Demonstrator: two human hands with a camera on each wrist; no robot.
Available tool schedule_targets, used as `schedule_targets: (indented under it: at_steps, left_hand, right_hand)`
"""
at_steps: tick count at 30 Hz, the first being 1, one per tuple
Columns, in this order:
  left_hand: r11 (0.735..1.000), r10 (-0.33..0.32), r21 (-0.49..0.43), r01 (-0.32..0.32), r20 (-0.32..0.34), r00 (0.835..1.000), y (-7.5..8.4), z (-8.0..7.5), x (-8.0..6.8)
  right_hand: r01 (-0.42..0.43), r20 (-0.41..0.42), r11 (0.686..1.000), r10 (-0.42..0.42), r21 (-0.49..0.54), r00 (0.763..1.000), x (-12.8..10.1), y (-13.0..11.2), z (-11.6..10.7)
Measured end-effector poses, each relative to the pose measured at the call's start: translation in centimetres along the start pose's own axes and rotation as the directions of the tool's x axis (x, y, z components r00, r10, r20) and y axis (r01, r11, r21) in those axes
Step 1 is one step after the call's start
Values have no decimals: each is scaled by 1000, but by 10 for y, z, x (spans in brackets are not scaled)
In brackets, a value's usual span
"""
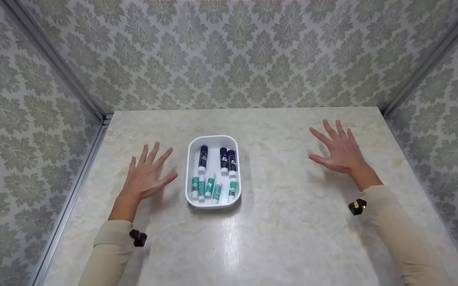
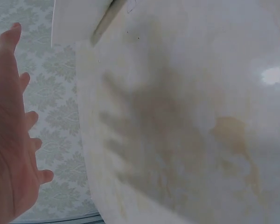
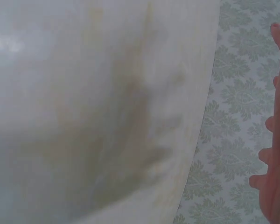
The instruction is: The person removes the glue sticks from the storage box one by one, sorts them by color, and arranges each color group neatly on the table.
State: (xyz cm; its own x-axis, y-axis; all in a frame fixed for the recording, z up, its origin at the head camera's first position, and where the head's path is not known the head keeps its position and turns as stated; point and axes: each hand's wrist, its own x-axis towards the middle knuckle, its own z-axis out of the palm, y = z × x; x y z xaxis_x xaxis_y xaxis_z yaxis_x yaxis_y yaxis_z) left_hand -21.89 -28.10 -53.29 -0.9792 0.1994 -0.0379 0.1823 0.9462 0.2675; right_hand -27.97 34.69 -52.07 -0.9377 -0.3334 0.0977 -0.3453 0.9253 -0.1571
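Note:
A white rectangular tray [image 1: 213, 138] with rounded corners stands on the table, left of its middle. At its far end lie dark blue sticks [image 1: 203, 159], which look like glue sticks with white ends: one at the left, two side by side at the right. Several smaller green-and-white sticks [image 1: 201, 188] lie in its near half. My left hand [image 1: 145, 174] hovers to the left of the tray, fingers spread, holding nothing. Well to the right, my right hand [image 1: 340, 153] is over the table, also spread and holding nothing. Both hands cast shadows on the tabletop in the wrist views.
The pale marbled table [image 1: 284, 230] has patterned wall panels [image 1: 237, 55] behind it and on both sides. Metal rails [image 1: 66, 226] run along the left side. A small dark device [image 1: 138, 237] is worn at the left cuff, another device [image 1: 357, 206] at the right.

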Motion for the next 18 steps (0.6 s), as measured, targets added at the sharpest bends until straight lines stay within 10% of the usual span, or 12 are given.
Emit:
schedule_targets:
  at_steps: [18]
  left_hand:
    - [931, 34, -364, -18, 36, 999, 13, 31, -8]
  right_hand:
    - [30, 7, 956, -33, 291, 999, 18, -59, -1]
